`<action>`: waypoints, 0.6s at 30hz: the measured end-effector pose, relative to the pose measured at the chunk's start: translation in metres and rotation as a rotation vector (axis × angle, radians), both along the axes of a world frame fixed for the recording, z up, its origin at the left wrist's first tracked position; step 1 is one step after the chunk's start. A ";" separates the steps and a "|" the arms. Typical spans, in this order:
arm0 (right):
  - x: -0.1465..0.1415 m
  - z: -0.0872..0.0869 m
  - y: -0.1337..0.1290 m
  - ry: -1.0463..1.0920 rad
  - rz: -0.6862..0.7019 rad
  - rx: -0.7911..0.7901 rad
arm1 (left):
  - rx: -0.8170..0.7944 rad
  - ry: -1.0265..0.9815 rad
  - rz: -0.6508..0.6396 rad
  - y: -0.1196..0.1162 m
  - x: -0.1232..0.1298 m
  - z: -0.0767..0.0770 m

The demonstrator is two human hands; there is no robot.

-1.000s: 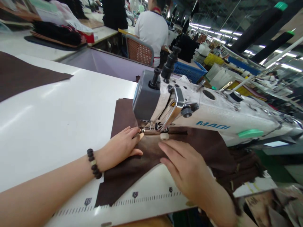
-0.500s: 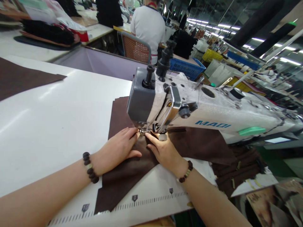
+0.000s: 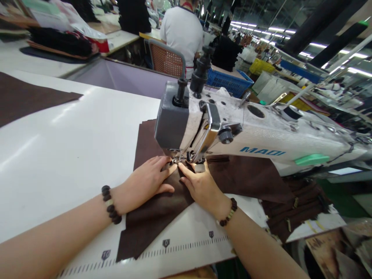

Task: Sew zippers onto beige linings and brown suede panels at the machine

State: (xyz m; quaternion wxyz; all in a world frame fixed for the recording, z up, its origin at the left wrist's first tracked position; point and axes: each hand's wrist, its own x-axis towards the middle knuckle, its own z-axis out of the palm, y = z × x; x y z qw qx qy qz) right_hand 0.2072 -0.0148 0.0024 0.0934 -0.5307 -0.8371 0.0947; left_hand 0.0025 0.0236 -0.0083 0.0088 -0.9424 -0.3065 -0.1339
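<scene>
A dark brown piece of leather-like material lies under the needle area of a white sewing machine. My left hand rests on it from the left, thumb spread and fingertips beside the metal presser foot. From the right, my right hand presses the same piece with fingers stretched out, its index fingertip just in front of the foot. Both hands are open, and the two index fingertips nearly meet. The needle point and the far fingers of my right hand are partly hidden by the machine.
Another brown piece lies on the white table at the left. Brown pieces with zippers are piled at the right. A ruler scale runs along the front edge. Beyond are a blue crate and a seated person.
The left index fingertip has slid a little to the right, closer to the right index finger. The brown piece looks almost unmoved, and the view has shifted slightly.
</scene>
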 end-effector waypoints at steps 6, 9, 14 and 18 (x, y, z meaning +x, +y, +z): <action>0.000 -0.001 0.000 -0.031 -0.018 -0.018 | -0.039 -0.016 0.002 0.001 0.000 0.000; 0.000 -0.002 0.001 -0.023 -0.015 -0.018 | -0.062 -0.022 0.010 0.002 0.000 0.000; 0.001 -0.001 0.001 0.005 -0.008 -0.031 | -0.075 -0.008 0.028 0.002 0.000 0.001; 0.002 -0.001 0.001 0.014 0.001 -0.018 | -0.057 0.025 0.033 0.001 0.001 0.004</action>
